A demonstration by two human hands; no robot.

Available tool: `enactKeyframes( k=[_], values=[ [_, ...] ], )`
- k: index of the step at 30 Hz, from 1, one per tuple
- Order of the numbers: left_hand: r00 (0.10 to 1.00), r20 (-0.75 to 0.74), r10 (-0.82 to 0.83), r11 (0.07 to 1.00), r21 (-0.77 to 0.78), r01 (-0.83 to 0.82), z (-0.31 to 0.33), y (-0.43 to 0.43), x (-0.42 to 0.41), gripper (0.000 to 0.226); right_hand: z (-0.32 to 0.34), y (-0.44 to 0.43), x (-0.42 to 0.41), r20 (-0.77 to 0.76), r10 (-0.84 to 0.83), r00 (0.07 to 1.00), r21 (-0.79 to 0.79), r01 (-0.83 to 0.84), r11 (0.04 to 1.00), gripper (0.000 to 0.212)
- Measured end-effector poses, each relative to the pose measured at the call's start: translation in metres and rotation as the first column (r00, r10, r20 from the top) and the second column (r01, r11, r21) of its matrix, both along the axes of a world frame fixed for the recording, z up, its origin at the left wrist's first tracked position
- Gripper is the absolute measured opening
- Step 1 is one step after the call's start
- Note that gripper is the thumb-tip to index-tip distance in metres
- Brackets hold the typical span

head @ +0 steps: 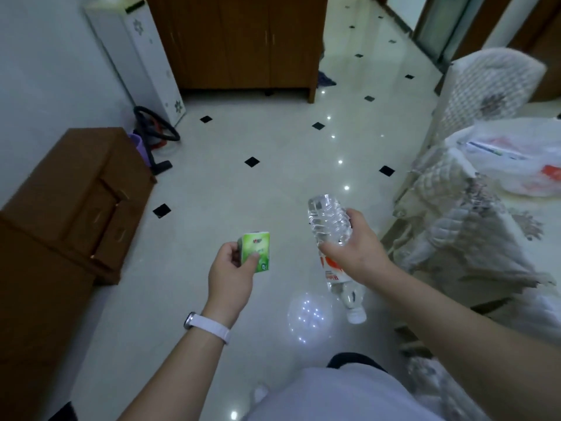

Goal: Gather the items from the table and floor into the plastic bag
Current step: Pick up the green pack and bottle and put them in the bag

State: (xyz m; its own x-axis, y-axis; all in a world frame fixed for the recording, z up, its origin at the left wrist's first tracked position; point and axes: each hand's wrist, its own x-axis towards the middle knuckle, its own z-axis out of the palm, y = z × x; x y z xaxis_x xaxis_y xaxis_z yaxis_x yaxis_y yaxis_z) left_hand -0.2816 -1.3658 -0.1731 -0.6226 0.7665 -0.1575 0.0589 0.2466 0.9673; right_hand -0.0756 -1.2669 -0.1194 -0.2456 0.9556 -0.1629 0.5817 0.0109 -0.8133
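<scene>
While the left hand [229,270] is closed around a small green paper packet [254,252] and the right hand [353,250] grips a clear plastic water bottle [332,238] cap-down, the white plastic bag [516,161] lies on the desk [534,208], well to the right of the bottle. Both should swing toward the bag's mouth, bottle first I'd say, since the bag looks floppy.

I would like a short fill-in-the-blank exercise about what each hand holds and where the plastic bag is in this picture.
1. The left hand holds a small ____ packet.
2. The right hand grips a clear bottle whose white cap points ____.
3. The plastic bag lies on the table, on the ____ side of the picture.

Missing words: green; downward; right
</scene>
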Motion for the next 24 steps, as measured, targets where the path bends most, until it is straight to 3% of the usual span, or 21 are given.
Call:
enactKeyframes(
  k=[7, 11, 16, 24],
  values=[
    [0.990, 0.036, -0.137, 0.990, -0.010, 0.137, -0.018, 0.089, -0.027, 0.016, -0.019, 0.063, -0.020, 0.056, -0.116, 0.992, -0.031, 0.118, 0.993, 0.061],
    [0.986, 0.022, -0.163, 0.984, -0.069, 0.164, -0.025, 0.158, -0.040, 0.015, -0.042, 0.132, -0.028, 0.030, -0.164, 0.986, -0.093, 0.166, 0.982, 0.049],
    [0.979, -0.042, -0.200, 0.969, -0.159, 0.191, -0.019, 0.262, -0.053, 0.013, -0.045, 0.233, -0.034, 0.021, -0.229, 0.973, -0.133, 0.230, 0.964, 0.050],
    [0.922, -0.112, -0.371, 0.928, -0.076, 0.364, 0.019, 0.453, -0.022, 0.015, -0.023, 0.379, 0.001, -0.013, -0.365, 0.931, -0.098, 0.362, 0.927, 0.050]
  ],
)
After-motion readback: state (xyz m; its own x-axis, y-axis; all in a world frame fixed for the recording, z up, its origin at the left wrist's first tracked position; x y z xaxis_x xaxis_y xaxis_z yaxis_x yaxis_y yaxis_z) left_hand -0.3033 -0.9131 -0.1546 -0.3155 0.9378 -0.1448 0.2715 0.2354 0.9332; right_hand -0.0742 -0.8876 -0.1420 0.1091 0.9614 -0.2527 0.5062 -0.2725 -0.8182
